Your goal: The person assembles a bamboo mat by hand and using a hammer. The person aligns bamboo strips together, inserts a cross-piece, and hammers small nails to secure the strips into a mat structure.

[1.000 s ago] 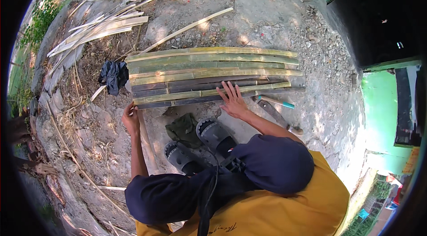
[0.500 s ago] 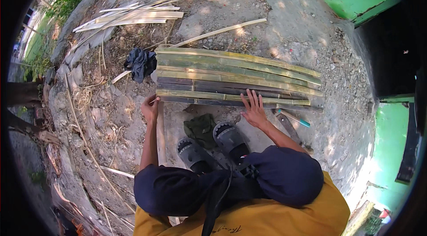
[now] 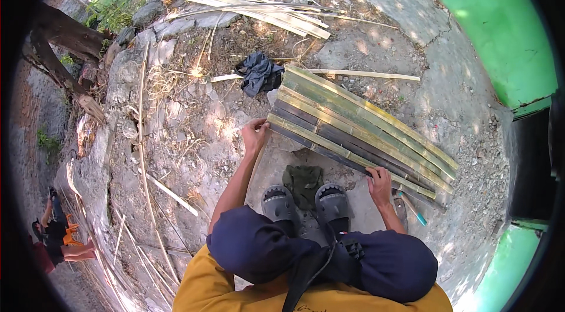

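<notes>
At frame centre, the left hand is gripping the bamboo slats at their end; the right hand is pressing flat, released, on their near edge.

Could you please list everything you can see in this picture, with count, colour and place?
Split bamboo slats: about eight, green-yellow and dark, laid side by side on the ground before the person.
Loose bamboo strips: a pile, pale yellow, at the top.
Single strip: one, pale, behind the slats.
Cloth: one, black, at the slats' far left end.
Cloth: one, dark green, between the feet.
Tool with teal handle: one, on the ground by the right hand.
Wall: green, right.
Another person: one, far left edge.
Sandals: two, grey.
Left hand: on the slats' left end.
Right hand: on the nearest slat.
</notes>
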{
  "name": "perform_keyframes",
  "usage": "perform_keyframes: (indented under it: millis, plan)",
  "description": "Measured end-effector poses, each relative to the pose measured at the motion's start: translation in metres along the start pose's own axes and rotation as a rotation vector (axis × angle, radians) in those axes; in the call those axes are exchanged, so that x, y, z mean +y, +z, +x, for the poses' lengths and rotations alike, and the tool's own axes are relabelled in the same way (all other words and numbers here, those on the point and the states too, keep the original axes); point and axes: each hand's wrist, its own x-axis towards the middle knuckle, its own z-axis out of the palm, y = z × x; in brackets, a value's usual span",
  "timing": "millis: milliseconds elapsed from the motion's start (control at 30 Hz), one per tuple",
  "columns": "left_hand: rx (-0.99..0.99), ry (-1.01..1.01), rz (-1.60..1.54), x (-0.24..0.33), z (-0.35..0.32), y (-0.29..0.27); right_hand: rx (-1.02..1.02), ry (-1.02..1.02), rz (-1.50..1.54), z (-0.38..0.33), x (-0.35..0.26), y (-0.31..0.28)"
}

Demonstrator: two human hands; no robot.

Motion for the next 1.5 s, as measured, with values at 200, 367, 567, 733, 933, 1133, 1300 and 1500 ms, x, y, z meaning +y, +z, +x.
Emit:
perform_keyframes:
  millis: [200, 367, 567, 733, 933, 1133, 1300, 1500]
  plan:
    - [0.049, -0.003, -0.084, -0.009, 0.000, -0.001, -0.116, -0.061, 0.022, 0.017, -0.006, -0.023]
    - [0.042, 0.031, -0.123, -0.009, -0.009, 0.010, -0.192, -0.197, -0.040, 0.077, 0.001, -0.087]
    - [0.168, 0.229, 0.236, 0.003, -0.031, 0.015, -0.431, -0.337, -0.231, 0.226, -0.035, -0.158]
    - [0.012, 0.411, 0.295, 0.021, -0.030, 0.021, -0.714, -0.361, -0.417, 0.339, -0.071, -0.124]
    - [-0.334, 0.742, 0.371, 0.048, -0.006, 0.044, -0.710, -0.558, -0.346, 0.408, -0.172, -0.006]
    - [-0.402, 0.722, 0.488, 0.034, 0.009, 0.060, -0.521, -0.693, 0.066, 0.431, -0.271, 0.094]
    - [-0.399, 0.716, 0.444, 0.034, 0.012, 0.067, -0.383, -0.809, 0.216, 0.463, -0.314, 0.178]
    - [-0.399, 0.707, 0.387, 0.026, 0.009, 0.069, -0.793, -0.739, -0.166, 0.499, -0.319, 0.209]
